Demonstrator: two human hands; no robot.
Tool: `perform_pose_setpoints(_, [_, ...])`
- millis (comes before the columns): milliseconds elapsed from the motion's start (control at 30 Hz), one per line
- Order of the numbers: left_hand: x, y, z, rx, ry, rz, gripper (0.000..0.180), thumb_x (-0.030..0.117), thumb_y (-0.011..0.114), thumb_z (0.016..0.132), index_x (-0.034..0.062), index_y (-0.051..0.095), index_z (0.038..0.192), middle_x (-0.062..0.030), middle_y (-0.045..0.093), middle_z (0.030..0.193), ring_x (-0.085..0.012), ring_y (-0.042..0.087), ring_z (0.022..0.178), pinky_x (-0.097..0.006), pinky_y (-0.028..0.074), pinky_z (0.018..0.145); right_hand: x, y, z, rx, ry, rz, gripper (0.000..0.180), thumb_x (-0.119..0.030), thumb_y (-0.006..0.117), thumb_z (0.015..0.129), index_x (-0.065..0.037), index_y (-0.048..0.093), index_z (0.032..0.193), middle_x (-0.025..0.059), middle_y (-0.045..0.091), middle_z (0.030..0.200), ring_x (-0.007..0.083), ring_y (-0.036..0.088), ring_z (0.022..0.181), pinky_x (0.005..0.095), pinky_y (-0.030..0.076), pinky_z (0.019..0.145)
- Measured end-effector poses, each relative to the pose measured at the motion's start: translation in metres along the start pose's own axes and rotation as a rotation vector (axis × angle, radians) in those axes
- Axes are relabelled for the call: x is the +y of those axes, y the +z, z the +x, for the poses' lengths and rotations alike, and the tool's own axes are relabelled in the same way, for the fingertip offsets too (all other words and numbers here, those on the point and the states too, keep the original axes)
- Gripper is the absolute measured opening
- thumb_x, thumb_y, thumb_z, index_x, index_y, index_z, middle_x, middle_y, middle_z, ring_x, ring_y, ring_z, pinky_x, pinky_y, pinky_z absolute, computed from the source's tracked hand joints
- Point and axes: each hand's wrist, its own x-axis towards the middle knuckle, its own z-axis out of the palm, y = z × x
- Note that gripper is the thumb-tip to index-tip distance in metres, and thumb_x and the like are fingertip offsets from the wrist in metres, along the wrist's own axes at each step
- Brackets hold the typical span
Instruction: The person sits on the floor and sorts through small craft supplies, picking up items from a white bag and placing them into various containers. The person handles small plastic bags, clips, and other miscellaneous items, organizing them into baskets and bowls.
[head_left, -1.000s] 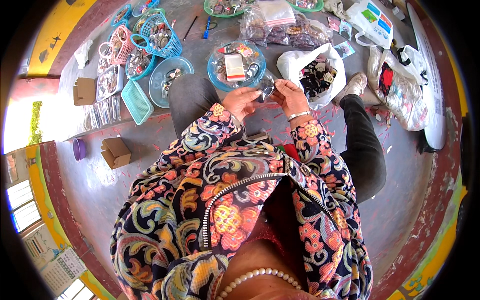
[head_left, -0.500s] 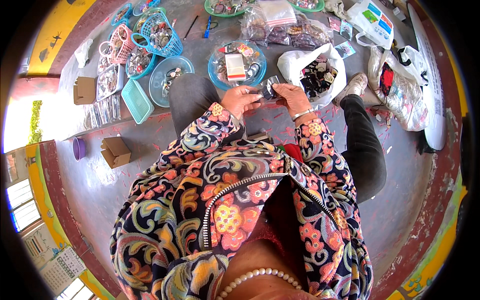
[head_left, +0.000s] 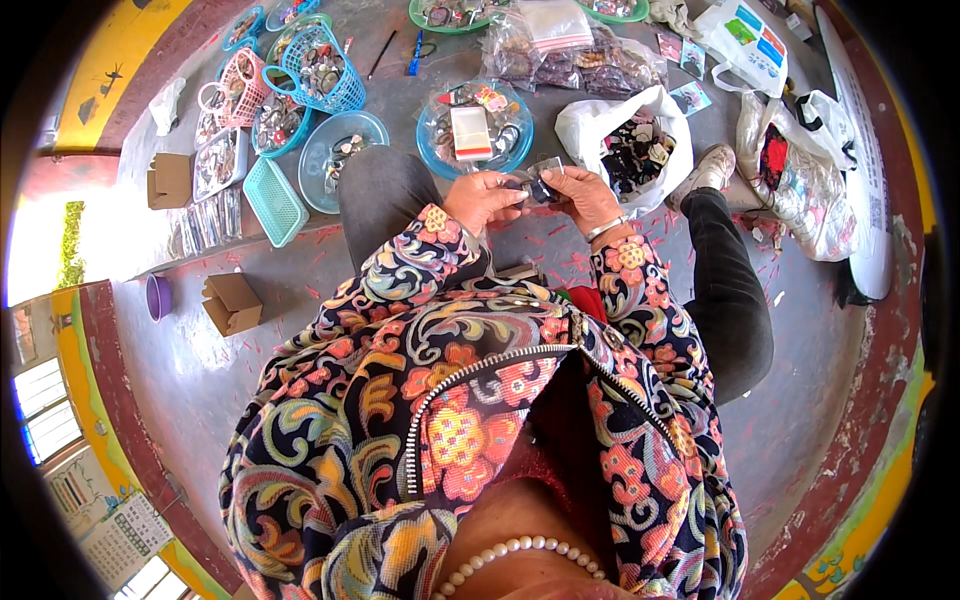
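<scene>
Close together above the table's near edge, my two hands work on a small dark item and a clear plastic bag. My left hand [head_left: 484, 202] pinches the dark item [head_left: 534, 188], whose kind is too small to make out. Fingers of my right hand [head_left: 582, 198] are closed on the little clear bag [head_left: 547, 166] beside it. Just beyond my hands stands a blue basin [head_left: 426, 150] of small packed pieces, with a white and red box [head_left: 470, 134] lying on top. To the right, a white plastic bag [head_left: 578, 122] holds many dark and pale pieces.
Baskets stand at the left: a blue one [head_left: 350, 95], a pink one [head_left: 232, 105] and a teal tray [head_left: 275, 205]. Bagged goods [head_left: 575, 70] lie at the back. A cardboard box [head_left: 232, 305] and a purple cup [head_left: 159, 298] sit lower left.
The clear bag and dark item have turned between my fingers, and more of the clear bag shows above my right fingertips. My arms have barely moved.
</scene>
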Motion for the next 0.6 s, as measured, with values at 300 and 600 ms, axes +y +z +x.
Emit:
perform_pose_setpoints(300, [-0.014, -0.012, 0.009, -0.046, 0.013, -0.049, 0.023, 0.005, 0.056, 0.079, -0.0036, 0.052, 0.101, -0.0095, 0.061, 0.088, -0.0148, 0.061, 0.076, -0.021, 0.050, 0.060, 0.008, 0.002, 0.006, 0.056, -0.136, -0.085, 0.019, -0.012, 0.064, 0.076, 0.002, 0.062, 0.089, 0.0024, 0.060, 0.075, 0.0085, 0.053, 0.061, 0.0184, 0.042, 0.054])
perform_pose_setpoints(600, [0.005, -0.002, -0.008, -0.007, 0.041, -0.161, 0.021, 0.005, 0.060, 0.078, 0.0016, 0.055, 0.099, -0.0046, 0.060, 0.086, -0.0101, 0.059, 0.073, -0.019, 0.048, 0.057, 0.000, 0.018, -0.005, 0.071, -0.193, 0.043, 0.017, -0.009, 0.061, 0.078, 0.003, 0.062, 0.090, 0.0039, 0.062, 0.076, 0.0089, 0.056, 0.063, 0.0190, 0.045, 0.058])
